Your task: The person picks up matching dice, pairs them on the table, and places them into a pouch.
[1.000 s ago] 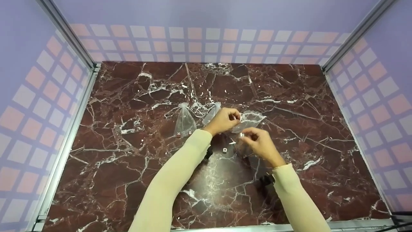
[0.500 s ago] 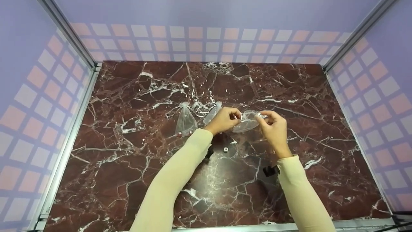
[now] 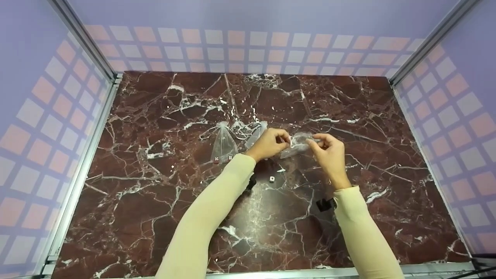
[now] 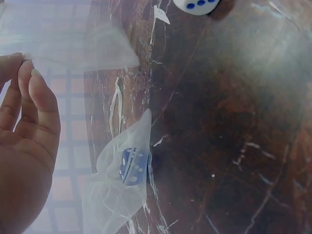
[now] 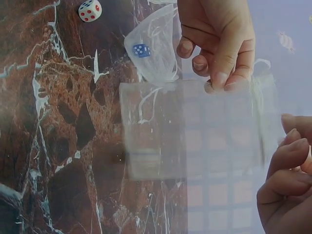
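My left hand (image 3: 270, 143) pinches the rim of a sheer white drawstring bag (image 3: 296, 144), which hangs sideways in the right wrist view. On the bag's other side is my right hand (image 3: 327, 152), its fingertips right at the bag's mouth, thumb and forefinger slightly apart with nothing visible between them. A pale blurred patch shows in the bag's far end (image 5: 146, 163). One white die (image 3: 272, 179) lies on the table nearer the person. Close behind the left hand lies a second sheer bag (image 4: 114, 195), partly hidden in the head view, with a blue die (image 4: 131, 166) inside.
To the left lies another drawstring bag (image 3: 223, 139) with two dice (image 3: 216, 159) at its base. Its cords spread toward the second bag. The dark red marbled table (image 3: 155, 217) is bounded by metal rails and tiled-pattern panels (image 3: 248, 50).
My right hand has moved up and right to the bag's mouth. The small white object at its fingertips no longer shows there. The bag has tilted; the left hand stays in place.
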Demonstrator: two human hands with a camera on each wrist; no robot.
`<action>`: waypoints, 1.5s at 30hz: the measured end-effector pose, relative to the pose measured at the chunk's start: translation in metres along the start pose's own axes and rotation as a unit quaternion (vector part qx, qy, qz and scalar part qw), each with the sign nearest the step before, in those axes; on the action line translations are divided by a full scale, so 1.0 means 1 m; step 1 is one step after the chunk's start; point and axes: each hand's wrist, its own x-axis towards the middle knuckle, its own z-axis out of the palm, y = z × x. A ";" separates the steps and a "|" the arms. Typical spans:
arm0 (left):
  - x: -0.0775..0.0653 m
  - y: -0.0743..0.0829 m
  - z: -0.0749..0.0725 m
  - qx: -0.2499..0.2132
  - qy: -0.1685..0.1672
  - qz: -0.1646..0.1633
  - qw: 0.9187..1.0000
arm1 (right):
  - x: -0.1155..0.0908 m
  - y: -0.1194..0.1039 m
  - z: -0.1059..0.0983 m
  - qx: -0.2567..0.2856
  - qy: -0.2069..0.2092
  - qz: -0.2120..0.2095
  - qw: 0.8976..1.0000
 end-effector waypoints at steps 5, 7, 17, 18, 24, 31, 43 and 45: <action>0.001 0.000 0.000 0.004 0.001 -0.001 1.000 | -0.001 0.000 0.001 -0.022 -0.004 -0.009 1.000; 0.001 0.000 0.000 0.006 -0.001 -0.001 1.000 | -0.002 0.001 0.001 -0.024 -0.006 -0.007 1.000; 0.005 0.000 -0.001 0.014 0.006 -0.003 1.000 | -0.006 0.001 0.004 -0.022 -0.037 -0.005 0.999; 0.005 -0.001 -0.001 0.015 0.007 -0.005 1.000 | -0.007 0.001 0.004 -0.019 -0.040 -0.006 0.999; 0.005 -0.003 -0.002 0.023 0.019 -0.023 0.999 | -0.014 0.002 0.011 0.010 -0.040 -0.031 0.999; 0.005 -0.003 -0.002 0.018 0.025 -0.029 0.999 | -0.024 0.006 0.019 0.035 -0.048 -0.069 0.996; 0.005 -0.005 0.000 0.020 0.025 -0.025 0.999 | -0.044 0.029 0.034 0.082 -0.101 -0.092 0.987; 0.005 -0.005 0.001 0.019 0.025 -0.027 0.999 | -0.049 0.043 0.040 0.082 -0.123 -0.084 0.985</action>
